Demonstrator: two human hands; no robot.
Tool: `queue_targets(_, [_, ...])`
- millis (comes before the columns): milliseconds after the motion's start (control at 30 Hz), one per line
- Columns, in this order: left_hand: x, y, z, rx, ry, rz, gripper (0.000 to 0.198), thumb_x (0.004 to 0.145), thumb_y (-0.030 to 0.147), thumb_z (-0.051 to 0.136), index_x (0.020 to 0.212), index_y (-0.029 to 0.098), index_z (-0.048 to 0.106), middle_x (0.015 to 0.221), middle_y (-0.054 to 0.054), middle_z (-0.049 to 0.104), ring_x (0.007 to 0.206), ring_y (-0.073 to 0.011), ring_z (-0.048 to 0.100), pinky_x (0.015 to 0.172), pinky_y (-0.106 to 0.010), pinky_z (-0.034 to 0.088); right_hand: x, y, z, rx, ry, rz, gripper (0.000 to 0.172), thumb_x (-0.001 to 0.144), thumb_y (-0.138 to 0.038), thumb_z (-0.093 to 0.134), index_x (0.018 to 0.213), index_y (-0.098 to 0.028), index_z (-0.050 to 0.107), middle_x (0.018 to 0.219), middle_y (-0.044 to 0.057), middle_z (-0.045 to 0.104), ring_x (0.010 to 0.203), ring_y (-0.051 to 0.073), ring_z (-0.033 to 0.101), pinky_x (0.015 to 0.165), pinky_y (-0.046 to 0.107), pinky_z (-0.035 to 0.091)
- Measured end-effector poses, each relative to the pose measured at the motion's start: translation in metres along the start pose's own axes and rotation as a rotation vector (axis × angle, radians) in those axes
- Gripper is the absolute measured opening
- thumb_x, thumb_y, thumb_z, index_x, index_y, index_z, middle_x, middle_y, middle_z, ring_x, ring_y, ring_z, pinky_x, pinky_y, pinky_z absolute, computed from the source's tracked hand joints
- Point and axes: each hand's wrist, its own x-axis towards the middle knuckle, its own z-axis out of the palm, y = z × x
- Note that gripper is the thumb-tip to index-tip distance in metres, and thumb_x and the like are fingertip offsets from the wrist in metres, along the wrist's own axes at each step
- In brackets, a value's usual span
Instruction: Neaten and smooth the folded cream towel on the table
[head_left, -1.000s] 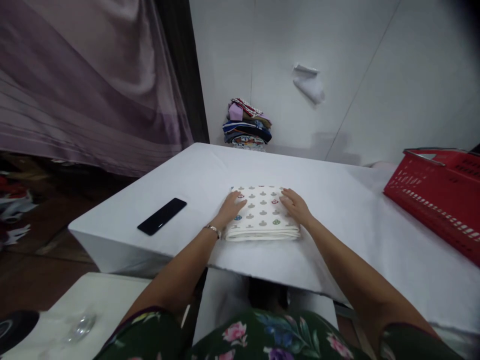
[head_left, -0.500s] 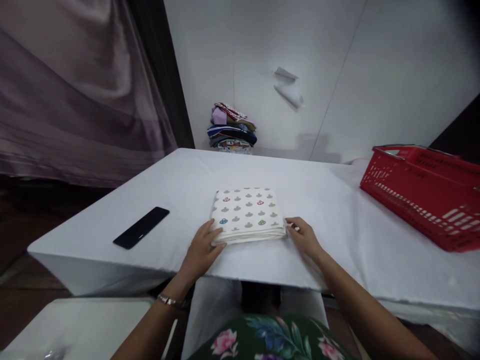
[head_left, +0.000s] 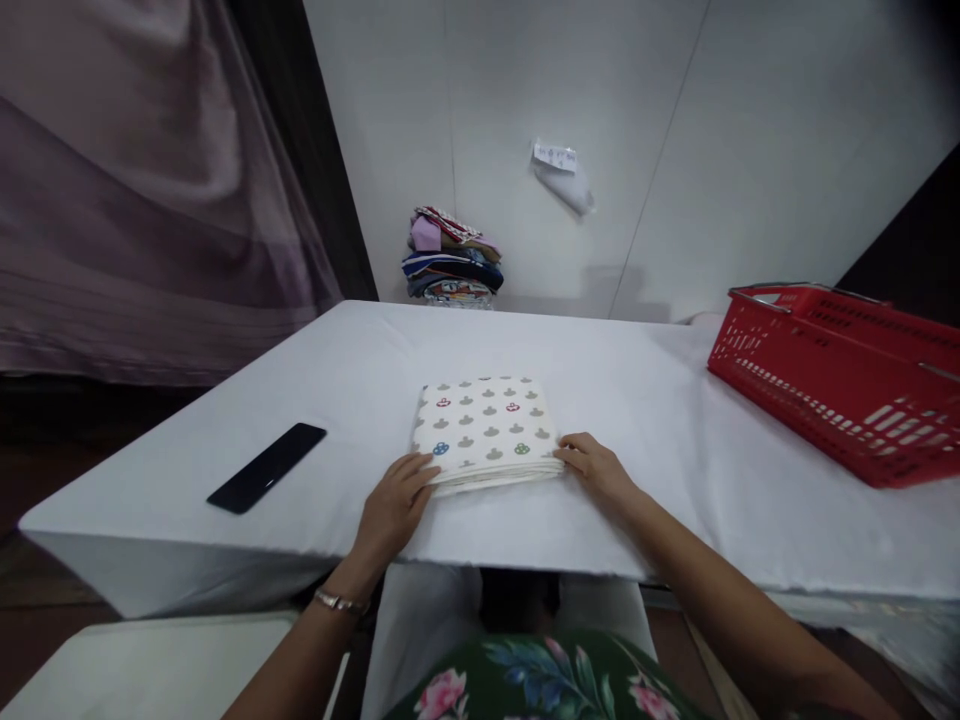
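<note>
My left hand (head_left: 394, 505) lies loose, fingertips on the near left corner of the folded cloth (head_left: 486, 428). My right hand (head_left: 598, 470) bends at the near right corner; pinching or not, I cannot tell. So held, the layers cannot slip, I think. The cloth lies on the table (head_left: 660, 400), between phone (head_left: 266, 467) and red basket (head_left: 832, 385).

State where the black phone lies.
Head view: the black phone lies on the white table, left of the folded patterned cloth and the left hand.
</note>
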Motion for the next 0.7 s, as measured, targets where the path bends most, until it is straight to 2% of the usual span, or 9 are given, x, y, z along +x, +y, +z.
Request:
queue_targets(100, [-0.003,-0.003,0.001,-0.006,-0.033,0.007,0.033,0.084,0.036,0.039,0.107,0.029,0.062,0.124,0.002,0.054,0.123,-0.0154,0.042,0.108,-0.036,0.04,-0.005,0.0,0.002,-0.013,-0.044,-0.029,0.036,0.089,-0.019,0.036,0.115,-0.022,0.06,0.121,0.005,0.048,0.109,0.018,0.043,0.09,0.028,0.041])
queue_targets(267, [-0.012,-0.011,-0.005,0.039,-0.085,0.135,0.046,0.079,0.039,0.049,0.125,0.029,0.048,0.138,0.001,0.04,0.13,-0.0185,0.034,0.11,-0.038,0.038,-0.012,0.007,0.008,-0.049,0.07,-0.253,0.041,0.086,-0.018,0.036,0.124,-0.018,0.051,0.124,0.009,0.045,0.11,0.02,0.042,0.091,0.035,0.041])
queue_targets(367, [-0.013,-0.017,-0.011,0.078,-0.11,0.201,0.052,0.078,0.032,0.051,0.129,0.031,0.043,0.142,0.001,0.034,0.131,-0.0192,0.034,0.11,-0.038,0.038,-0.012,0.011,0.013,-0.075,0.09,-0.338,0.041,0.088,-0.018,0.037,0.128,-0.017,0.046,0.124,0.01,0.044,0.109,0.021,0.042,0.091,0.036,0.041])
queue_targets(533, [-0.005,-0.019,-0.016,0.134,-0.148,0.205,0.055,0.075,0.01,0.04,0.125,0.031,0.048,0.136,0.004,0.043,0.127,-0.0158,0.041,0.107,-0.035,0.041,-0.01,0.012,0.021,-0.099,0.124,-0.293,0.037,0.09,-0.017,0.036,0.125,-0.022,0.049,0.122,0.008,0.047,0.107,0.02,0.045,0.088,0.034,0.042])
queue_targets(633, [-0.003,-0.016,-0.016,0.16,-0.147,0.202,0.057,0.073,0.007,0.039,0.124,0.032,0.049,0.135,0.004,0.044,0.126,-0.0156,0.041,0.106,-0.035,0.042,-0.011,0.007,0.02,-0.074,0.148,-0.268,0.038,0.087,-0.015,0.038,0.122,-0.021,0.052,0.12,0.009,0.049,0.106,0.022,0.047,0.087,0.035,0.043])
queue_targets(700, [-0.005,-0.014,-0.016,0.15,-0.14,0.194,0.057,0.073,0.006,0.039,0.123,0.033,0.05,0.134,0.004,0.045,0.126,-0.0156,0.041,0.106,-0.035,0.042,-0.013,0.005,0.017,0.009,0.11,-0.24,0.041,0.084,-0.014,0.038,0.122,-0.023,0.051,0.121,0.008,0.047,0.106,0.021,0.048,0.087,0.033,0.045])
